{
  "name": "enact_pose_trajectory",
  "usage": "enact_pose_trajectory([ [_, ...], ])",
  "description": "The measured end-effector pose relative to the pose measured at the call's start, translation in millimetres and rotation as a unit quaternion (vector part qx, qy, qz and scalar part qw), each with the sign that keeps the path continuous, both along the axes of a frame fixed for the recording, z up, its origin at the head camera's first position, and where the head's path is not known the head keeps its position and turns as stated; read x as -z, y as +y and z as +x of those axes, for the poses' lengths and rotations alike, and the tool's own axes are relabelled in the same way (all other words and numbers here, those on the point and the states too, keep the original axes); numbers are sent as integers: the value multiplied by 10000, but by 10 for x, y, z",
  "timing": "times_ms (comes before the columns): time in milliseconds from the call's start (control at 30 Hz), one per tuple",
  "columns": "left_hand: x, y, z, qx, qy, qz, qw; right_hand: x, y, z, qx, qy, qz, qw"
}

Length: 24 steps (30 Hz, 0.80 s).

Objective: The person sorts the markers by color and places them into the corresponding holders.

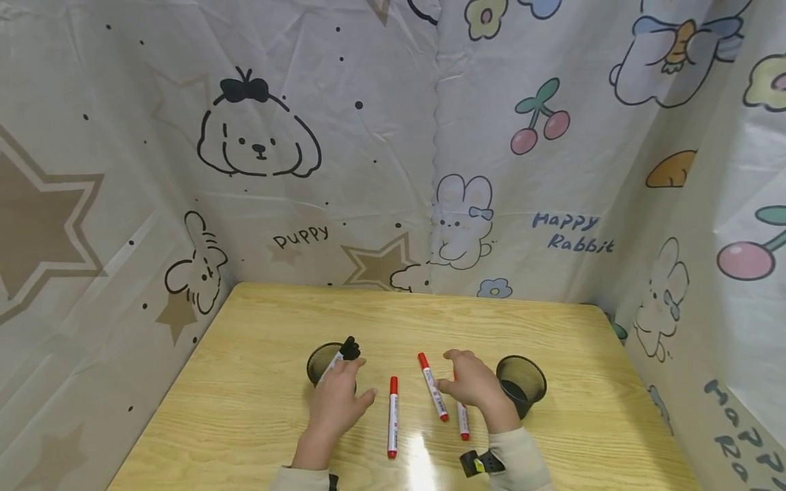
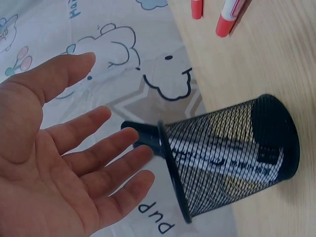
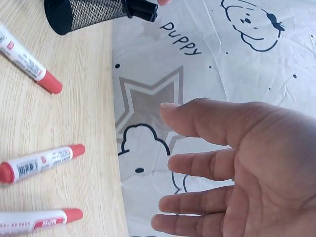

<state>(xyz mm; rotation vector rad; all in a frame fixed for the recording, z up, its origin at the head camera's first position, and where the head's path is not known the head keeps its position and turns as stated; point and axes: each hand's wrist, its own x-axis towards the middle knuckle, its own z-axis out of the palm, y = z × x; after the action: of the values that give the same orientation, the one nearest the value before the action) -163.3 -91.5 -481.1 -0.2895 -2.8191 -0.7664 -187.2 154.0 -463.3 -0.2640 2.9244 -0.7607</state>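
Black-capped markers (image 1: 350, 348) stand in the left mesh cup (image 1: 321, 360); the left wrist view shows them through the mesh (image 2: 222, 158). Beside that cup is my left hand (image 1: 336, 404), fingers spread and nothing held. My right hand (image 1: 475, 385) hovers over a red-capped marker (image 1: 463, 423), its fingers apart and holding nothing, as the right wrist view also shows. Another red marker (image 1: 433, 387) lies just left of the right hand, and a third (image 1: 393, 417) lies between the two hands. The right mesh cup (image 1: 522, 382) stands to the right of my right hand.
The wooden table (image 1: 258, 320) has its back edge against a patterned cloth (image 1: 381, 170), which also hangs at both sides. A black band with a small device (image 1: 482, 464) is at the right wrist.
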Motion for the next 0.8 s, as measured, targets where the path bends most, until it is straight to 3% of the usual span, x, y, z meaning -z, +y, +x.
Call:
enact_pose_trajectory([
  [333,76,136,-6,174,41,-20,9998,-22,214,24,344,171,216,9990],
  [800,182,271,-39,573,-193,60,9982,20,500,77,704,383,314,9963],
])
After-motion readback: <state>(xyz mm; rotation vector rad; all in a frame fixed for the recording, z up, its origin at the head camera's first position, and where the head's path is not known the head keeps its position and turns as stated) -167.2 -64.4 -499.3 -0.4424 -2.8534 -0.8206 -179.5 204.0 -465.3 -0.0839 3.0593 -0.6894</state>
